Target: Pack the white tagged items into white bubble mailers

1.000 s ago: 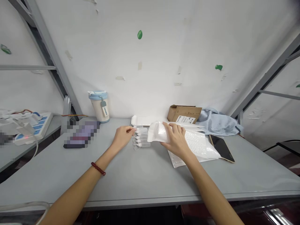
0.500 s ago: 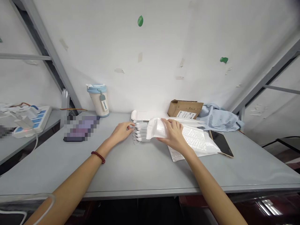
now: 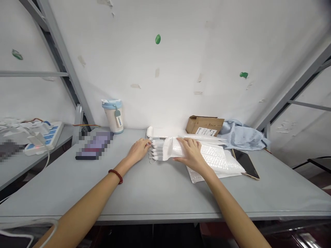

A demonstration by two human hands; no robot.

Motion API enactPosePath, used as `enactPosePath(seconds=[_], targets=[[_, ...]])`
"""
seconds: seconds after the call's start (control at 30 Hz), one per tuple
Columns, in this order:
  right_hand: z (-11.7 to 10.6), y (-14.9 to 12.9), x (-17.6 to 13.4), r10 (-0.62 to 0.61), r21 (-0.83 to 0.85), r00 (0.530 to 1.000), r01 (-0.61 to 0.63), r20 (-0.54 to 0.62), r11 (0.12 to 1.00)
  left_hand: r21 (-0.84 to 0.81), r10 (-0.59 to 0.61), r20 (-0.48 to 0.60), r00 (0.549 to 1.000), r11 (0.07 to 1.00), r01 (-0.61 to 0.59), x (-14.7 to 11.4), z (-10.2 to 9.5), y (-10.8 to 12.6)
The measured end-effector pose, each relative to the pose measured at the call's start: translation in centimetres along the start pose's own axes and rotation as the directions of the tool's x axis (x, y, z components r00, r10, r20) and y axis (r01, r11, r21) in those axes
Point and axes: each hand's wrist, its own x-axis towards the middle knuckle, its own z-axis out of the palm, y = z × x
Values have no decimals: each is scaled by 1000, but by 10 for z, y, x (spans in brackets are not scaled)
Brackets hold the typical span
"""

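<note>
Several slim white tube-like items (image 3: 158,151) with thin cord loops at their left ends lie side by side on the grey desk. At those left ends is my left hand (image 3: 139,150), its fingers pinched together on the end of one farther item. My right hand (image 3: 191,153) grips a white bubble mailer (image 3: 171,148) from above. The mailer's open edge lies around or over the right ends of the items; which of the two I cannot tell. Under my right wrist are more flat white bubble mailers (image 3: 214,156).
Behind my hands lies a white package (image 3: 168,132). An opened cardboard box (image 3: 207,125) and blue cloth (image 3: 236,136) stand by the wall. A phone (image 3: 245,163) lies right, a blurred phone (image 3: 95,144) left, near a lidded cup (image 3: 113,115). A power strip (image 3: 49,137) sits far left.
The camera view has tilted slightly, so everything sits a little lower in the picture. My right hand with the mailer and my left hand at the tube ends have hardly moved.
</note>
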Motion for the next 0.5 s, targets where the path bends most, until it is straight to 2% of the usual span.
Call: enactPosePath(seconds=[0.17,0.23,0.33,0.43,0.5], targets=[[4,2,-1,-7,-61,1000,5,-30,998,-212,-64,-140,988,977,33,-1,-14,10],[5,2,0,-10,-83,998,5,-61,997,-353,-151,-137,979,931,95,-3,-23,17],[5,3,1,-3,-93,996,-5,-84,996,-583,-279,-70,958,790,187,-6,-36,27],[4,2,1,13,-80,998,-18,-62,997,-720,-250,-55,967,681,135,-9,-46,35],[3,1,1,20,-71,999,-22,-41,997,-710,-177,-59,982,699,84,-11,-48,39]])
